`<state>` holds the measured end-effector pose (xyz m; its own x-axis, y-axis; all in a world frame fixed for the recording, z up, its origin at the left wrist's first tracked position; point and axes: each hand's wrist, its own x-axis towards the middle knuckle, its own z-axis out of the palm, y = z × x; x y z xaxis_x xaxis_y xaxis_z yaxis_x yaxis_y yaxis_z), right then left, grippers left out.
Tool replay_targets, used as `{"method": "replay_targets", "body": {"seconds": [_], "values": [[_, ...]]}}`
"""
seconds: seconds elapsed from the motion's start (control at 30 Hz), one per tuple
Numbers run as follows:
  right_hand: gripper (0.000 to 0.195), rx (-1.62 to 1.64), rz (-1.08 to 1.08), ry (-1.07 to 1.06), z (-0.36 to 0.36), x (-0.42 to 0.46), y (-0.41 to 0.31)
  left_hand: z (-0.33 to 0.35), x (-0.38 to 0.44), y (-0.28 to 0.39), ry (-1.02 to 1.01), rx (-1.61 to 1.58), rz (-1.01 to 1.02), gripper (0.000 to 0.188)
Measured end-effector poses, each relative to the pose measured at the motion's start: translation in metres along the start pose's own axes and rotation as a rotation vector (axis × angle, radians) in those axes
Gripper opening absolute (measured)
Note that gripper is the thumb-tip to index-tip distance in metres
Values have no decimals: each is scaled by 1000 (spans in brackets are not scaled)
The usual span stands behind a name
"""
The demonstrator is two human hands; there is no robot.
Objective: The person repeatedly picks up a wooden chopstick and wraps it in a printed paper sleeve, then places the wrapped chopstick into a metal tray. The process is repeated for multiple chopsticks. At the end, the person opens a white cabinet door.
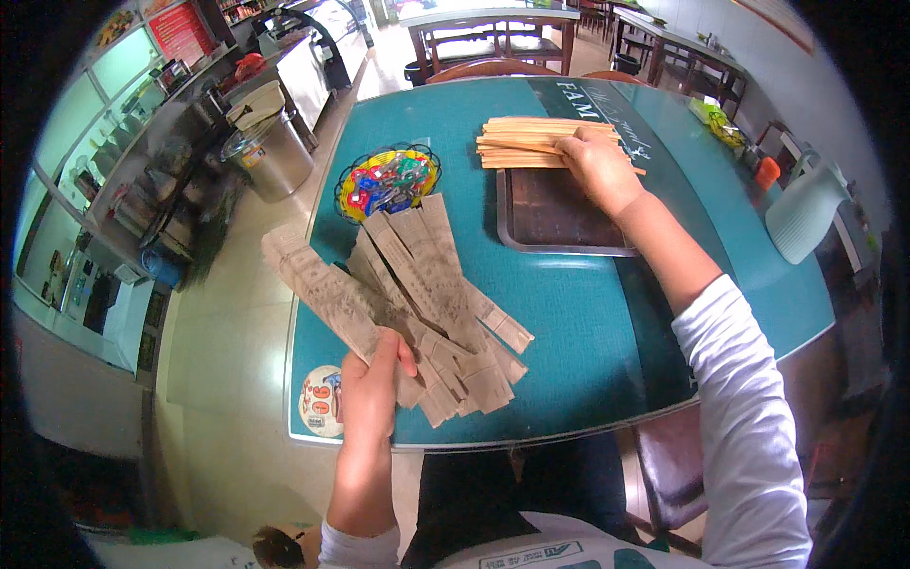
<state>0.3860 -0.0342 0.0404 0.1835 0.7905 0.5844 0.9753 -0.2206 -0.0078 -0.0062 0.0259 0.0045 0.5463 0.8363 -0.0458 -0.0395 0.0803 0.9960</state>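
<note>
My left hand (pixel 371 387) grips the lower end of a brown paper chopstick sleeve (pixel 320 281) at the table's near left. Beside and partly under it, more flat paper sleeves (pixel 437 284) lie fanned out in a loose pile on the green tabletop. Farther off, my right hand (pixel 597 167) has its fingers closed on a wooden pair of chopsticks that slants across a row of wooden chopsticks (pixel 526 128). That row rests along the far side of a dark metal tray (pixel 554 213). My right fingertips are partly hidden.
A yellow wire-rimmed basket (pixel 346 195) of small colourful packets touches the sleeve pile. A pale ribbed jug (pixel 803 213) stands at the table's right edge. A round printed sticker (pixel 321 402) marks the near left corner. A steel pot (pixel 274 160) stands left of the table (pixel 455 149).
</note>
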Motion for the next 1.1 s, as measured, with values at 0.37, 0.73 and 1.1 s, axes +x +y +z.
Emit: {"method": "replay_targets", "body": {"seconds": [0.37,0.73,1.1], "values": [[14,73,-120,-29,2,-9,2,1,-2,1,14,-2,-2,22],[14,-52,60,-123,-8,0,-3,0,0,-1,12,-7,41,26],[16,-190,-57,30,-55,9,-11,0,0,-3,-24,-50,40,22]]}}
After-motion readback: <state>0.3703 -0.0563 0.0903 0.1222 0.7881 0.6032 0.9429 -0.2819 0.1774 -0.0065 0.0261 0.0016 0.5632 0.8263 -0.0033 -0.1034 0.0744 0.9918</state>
